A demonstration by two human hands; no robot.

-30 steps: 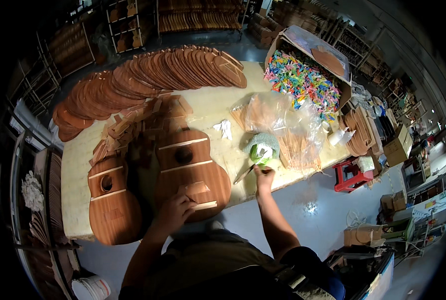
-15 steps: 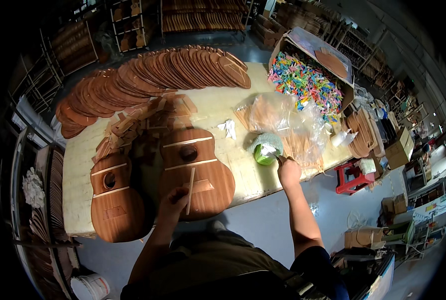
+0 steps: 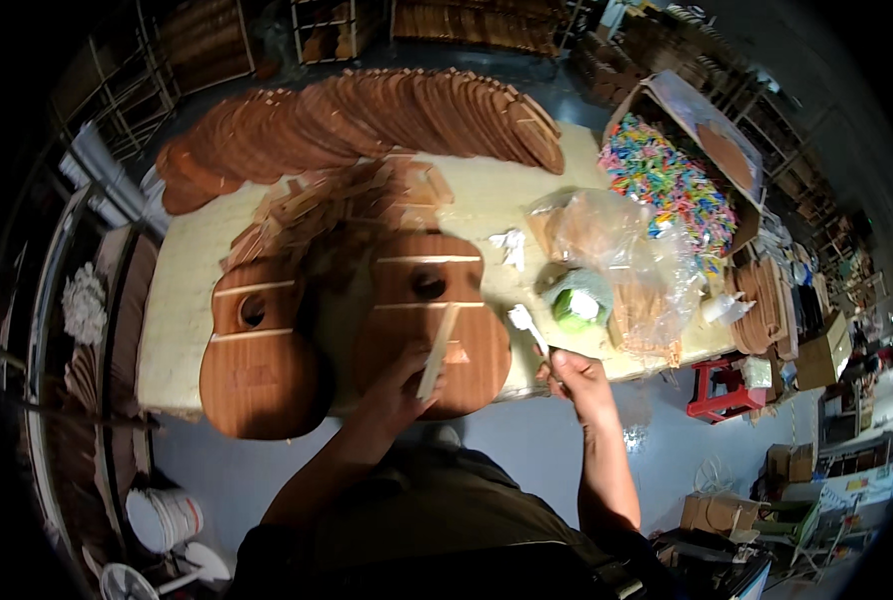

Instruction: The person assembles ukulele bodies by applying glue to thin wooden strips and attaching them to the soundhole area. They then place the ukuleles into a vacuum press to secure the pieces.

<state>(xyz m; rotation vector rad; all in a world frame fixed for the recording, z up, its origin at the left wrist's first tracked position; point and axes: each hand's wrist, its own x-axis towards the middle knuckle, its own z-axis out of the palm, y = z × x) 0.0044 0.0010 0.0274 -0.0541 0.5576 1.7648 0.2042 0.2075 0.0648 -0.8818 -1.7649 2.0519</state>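
My left hand [image 3: 404, 388] grips a thin pale wooden strip [image 3: 440, 352], held at a slant over a brown guitar-shaped panel [image 3: 482, 365]. This panel has a round sound hole and two light braces across it. A smaller panel of the same kind [image 3: 257, 385] lies to its left. My right hand [image 3: 579, 382] is closed on a brush [image 3: 529, 325], its tip coated in something white. The brush is apart from a green pot [image 3: 577, 312] with a greyish rim and white contents, standing just beyond my right hand. My left fingertips are partly shadowed.
Loose wooden pieces [image 3: 307, 205] lie beyond the panels, with a long row of brown panels [image 3: 367, 115] behind. A plastic bag of wood strips [image 3: 617, 245], a box of colourful clips [image 3: 667, 185] and a white bottle [image 3: 719, 308] are at right. A red stool [image 3: 719, 395] stands beside the table [image 3: 182, 300].
My right hand has lifted the brush out of the green pot and drawn it left, its tip now white. The strip in my left hand has tilted. The whole view has shifted.
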